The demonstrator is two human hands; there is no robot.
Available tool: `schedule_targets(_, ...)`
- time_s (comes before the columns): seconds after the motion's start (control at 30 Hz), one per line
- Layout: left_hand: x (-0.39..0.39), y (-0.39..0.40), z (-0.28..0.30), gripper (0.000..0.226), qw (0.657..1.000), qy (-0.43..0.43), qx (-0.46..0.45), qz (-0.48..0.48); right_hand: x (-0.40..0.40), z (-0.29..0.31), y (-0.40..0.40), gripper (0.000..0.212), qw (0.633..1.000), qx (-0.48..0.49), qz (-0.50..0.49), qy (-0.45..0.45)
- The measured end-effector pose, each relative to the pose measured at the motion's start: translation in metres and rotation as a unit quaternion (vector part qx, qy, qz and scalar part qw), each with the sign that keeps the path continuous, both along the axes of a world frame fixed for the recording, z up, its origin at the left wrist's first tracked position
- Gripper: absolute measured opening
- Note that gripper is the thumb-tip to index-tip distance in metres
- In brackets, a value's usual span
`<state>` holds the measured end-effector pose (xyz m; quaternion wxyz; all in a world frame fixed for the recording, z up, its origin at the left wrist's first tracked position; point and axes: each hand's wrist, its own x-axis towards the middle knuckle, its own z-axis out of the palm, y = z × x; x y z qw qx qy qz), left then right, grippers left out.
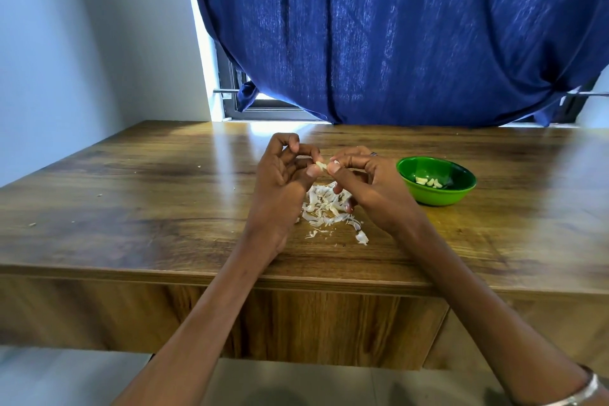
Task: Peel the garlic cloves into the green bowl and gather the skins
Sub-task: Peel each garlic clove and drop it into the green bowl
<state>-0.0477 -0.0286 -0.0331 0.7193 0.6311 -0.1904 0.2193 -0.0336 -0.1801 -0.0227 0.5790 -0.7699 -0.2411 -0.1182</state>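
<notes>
Both hands are working above the table (131, 194), near its middle, just over the skins (324, 208).

Left hand (283, 181): thumb and forefinger are pinching one end of a small pale clove (321, 165). The other fingers are curling loosely above, holding nothing that can be seen.

Right hand (365, 181): thumb and forefinger are closing on a white bit at the clove's other side, either its far end or a flap of skin; cannot tell which. The lower fingers are curling down toward the skins, and one fingertip is lying at the pile's edge.

Clove: it is sitting between the two thumb tips, raised off the table. The long axis is running roughly left to right, from one hand to the other. Most of it is hidden by the fingertips, so which end is the tip cannot be made out.

Skins: they are lying in a loose white heap below the hands, partly covered by both, with a few stray flakes toward the near edge.

Bowl (458, 194): green, standing to the right of the right hand, near but apart. Several peeled cloves (428, 181) are lying inside at the bottom; the exact count is hard to make out.

A ring (374, 153) is showing on the right hand and a bangle (583, 395) on that wrist, cut off by the frame's edge.
</notes>
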Motion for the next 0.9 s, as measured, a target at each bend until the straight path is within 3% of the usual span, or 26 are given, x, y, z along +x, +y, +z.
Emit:
schedule_targets(0.53,-0.0004,0.0035,0.0025,0.031,0.990,0.042,-0.108,-0.079,-0.0019,0.0009,-0.0003,0.008,1.000,-0.012,0.004,0.008)
schedule_targets(0.7,-0.0010,0.0060,0.0038,0.033,0.981,0.058,-0.157,-0.100,0.0021,-0.0023,-0.0012,0.017,1.000,-0.027,-0.001,0.007)
schedule_targets(0.9,-0.0021,0.0066,0.0047,0.032,0.974,0.062,-0.188,-0.109,0.0016,-0.0022,-0.0012,0.007,1.000,-0.026,0.001,-0.001)
